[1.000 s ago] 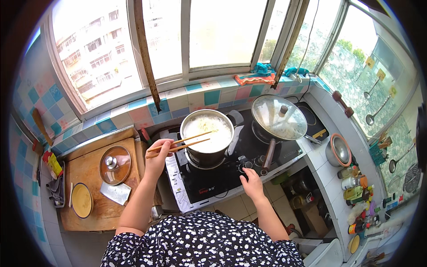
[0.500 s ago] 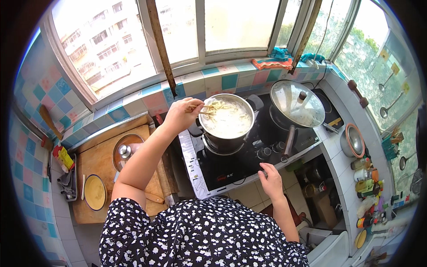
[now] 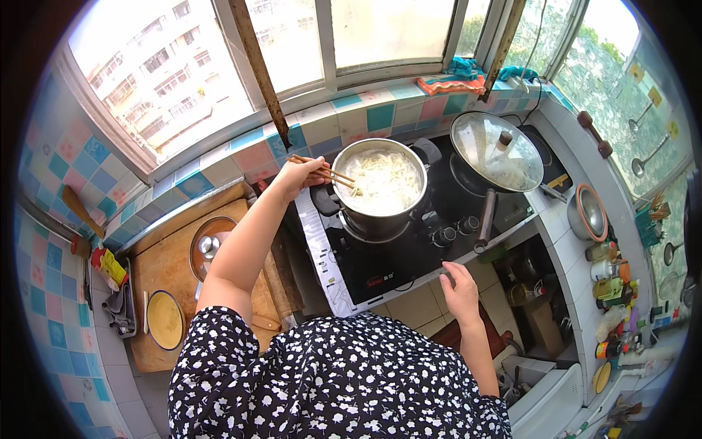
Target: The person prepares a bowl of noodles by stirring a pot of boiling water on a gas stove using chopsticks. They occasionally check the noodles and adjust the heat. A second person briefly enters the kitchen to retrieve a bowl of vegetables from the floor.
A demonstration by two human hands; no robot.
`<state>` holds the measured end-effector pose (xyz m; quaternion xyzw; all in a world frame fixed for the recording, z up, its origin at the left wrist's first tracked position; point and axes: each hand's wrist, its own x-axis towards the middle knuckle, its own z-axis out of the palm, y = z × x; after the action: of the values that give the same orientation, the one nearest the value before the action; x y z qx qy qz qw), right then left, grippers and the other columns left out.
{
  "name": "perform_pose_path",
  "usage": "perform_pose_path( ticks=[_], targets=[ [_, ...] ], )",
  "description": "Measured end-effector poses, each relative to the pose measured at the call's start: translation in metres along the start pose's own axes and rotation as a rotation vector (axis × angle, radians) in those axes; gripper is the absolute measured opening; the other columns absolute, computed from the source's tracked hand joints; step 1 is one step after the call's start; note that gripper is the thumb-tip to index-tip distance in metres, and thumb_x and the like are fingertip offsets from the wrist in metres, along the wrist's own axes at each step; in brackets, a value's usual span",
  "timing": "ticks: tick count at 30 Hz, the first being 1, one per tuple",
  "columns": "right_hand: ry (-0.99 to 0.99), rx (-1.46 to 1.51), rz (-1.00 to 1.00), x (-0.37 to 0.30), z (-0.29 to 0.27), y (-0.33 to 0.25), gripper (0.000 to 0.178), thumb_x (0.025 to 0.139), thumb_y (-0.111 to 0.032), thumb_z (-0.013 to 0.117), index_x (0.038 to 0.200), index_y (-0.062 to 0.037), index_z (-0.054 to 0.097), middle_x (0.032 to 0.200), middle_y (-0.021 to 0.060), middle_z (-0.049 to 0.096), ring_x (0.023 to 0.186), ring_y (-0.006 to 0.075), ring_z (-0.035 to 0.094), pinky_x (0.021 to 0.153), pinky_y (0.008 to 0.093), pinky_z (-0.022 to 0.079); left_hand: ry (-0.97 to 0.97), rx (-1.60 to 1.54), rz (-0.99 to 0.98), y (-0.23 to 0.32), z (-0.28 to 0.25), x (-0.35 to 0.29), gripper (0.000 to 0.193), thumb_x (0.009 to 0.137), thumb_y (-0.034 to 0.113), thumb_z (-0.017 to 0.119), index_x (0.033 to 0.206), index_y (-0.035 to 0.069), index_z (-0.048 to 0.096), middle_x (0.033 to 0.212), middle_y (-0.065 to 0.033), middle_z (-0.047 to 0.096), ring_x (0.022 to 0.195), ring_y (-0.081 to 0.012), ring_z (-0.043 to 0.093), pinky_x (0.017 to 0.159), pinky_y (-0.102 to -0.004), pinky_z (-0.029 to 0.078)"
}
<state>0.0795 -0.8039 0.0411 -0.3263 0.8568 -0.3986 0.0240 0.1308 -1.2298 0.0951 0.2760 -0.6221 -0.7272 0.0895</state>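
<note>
The left hand (image 3: 301, 178) pinched a pair of wooden chopsticks (image 3: 338, 176) between thumb and fingers, just beyond the left rim of the steel pot (image 3: 376, 224). The chopstick tips reached over that rim and met the pale noodles (image 3: 385, 177), which lay in whitish liquid filling much of the pot. The fingers of the right hand (image 3: 461, 293) were half bent and a little apart; that hand hung just off the front edge of the black stove (image 3: 380, 272), near the two control knobs (image 3: 443, 236).

The pot stood upright on the stove's left side. Toward the stove's right back corner sat a pan under a clear glass lid (image 3: 482, 150), its handle (image 3: 486, 217) pointing to the front edge.

To the left, the wooden board (image 3: 162, 269) carried an amber glass lid (image 3: 200, 259), partly hidden by the left forearm. A yellowish bowl (image 3: 167, 322) stood toward the board's front left corner, with a pale stick (image 3: 146, 313) between it and the left edge.
</note>
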Motion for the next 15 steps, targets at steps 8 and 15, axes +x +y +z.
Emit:
perform_pose_path(
  ticks=[8,15],
  targets=[
    [-0.008,-0.007,-0.004,-0.001,-0.004,-0.009,0.027,0.081,-0.010,0.059,0.107,-0.0019,0.060,0.108,0.0121,0.059,0.100,0.0299,0.055,0.086,0.0359,0.045,0.096,-0.352,0.062,-0.013,-0.001,0.001,0.025,0.092,0.022,0.053,0.100,-0.001,0.061,0.091,-0.0105,0.065,0.081,-0.0175,0.065,0.065,-0.0194,0.054],
    [0.006,-0.033,-0.047,-0.001,-0.008,-0.009,0.027,0.081,-0.010,0.058,0.106,-0.0021,0.060,0.109,0.0111,0.059,0.099,0.0292,0.056,0.084,0.0354,0.045,0.129,0.143,0.561,0.045,0.048,-0.037,0.022,0.091,0.021,0.054,0.095,0.001,0.063,0.086,-0.0064,0.065,0.078,-0.0127,0.064,0.068,-0.0211,0.051]
  ],
)
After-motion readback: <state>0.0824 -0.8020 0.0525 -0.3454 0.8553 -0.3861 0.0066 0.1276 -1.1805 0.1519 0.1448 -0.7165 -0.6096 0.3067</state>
